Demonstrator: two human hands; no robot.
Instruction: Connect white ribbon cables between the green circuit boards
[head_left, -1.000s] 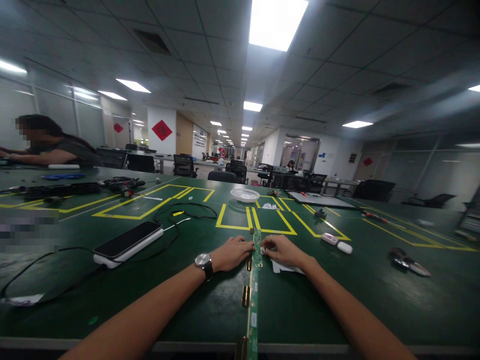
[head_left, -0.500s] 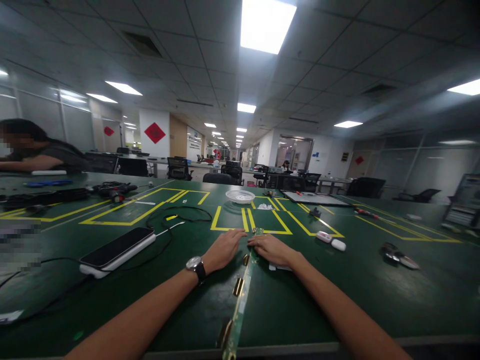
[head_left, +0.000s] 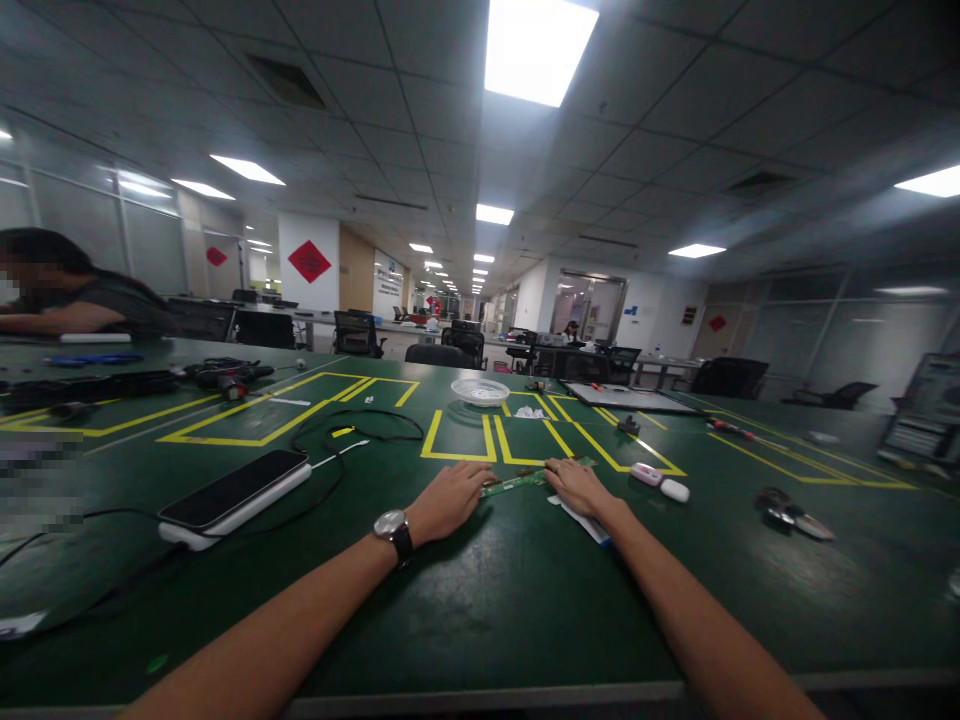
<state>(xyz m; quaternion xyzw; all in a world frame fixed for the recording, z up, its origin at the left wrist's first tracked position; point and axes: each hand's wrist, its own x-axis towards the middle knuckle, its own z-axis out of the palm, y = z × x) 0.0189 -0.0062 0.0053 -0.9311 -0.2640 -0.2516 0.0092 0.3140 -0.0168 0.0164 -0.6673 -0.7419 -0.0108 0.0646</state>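
A long, narrow green circuit board [head_left: 517, 482] lies nearly crosswise above the green table. At its left end are the fingers of my left hand [head_left: 454, 497], which wears a wristwatch [head_left: 390, 524]; the thumb side meets the board. My right hand [head_left: 581, 485] is closed over the board toward its right end, and the tip sticks out past the fingers. The fingertips under the board are hidden. Partly beneath my right wrist is a white paper-like piece [head_left: 581, 520] with a blue edge.
A phone on a white power bank-like block [head_left: 236, 500] with black cables lies left. Ahead stands a white basket [head_left: 480, 391]. To the right are an earbud case [head_left: 646, 474], a white mouse-shaped item [head_left: 675, 490] and a dark tool [head_left: 791, 513]. A person [head_left: 67, 285] sits at far left.
The board has swung from pointing lengthwise toward me to lying crosswise between my hands. My right hand has shifted right with it. My left hand now meets its left end.
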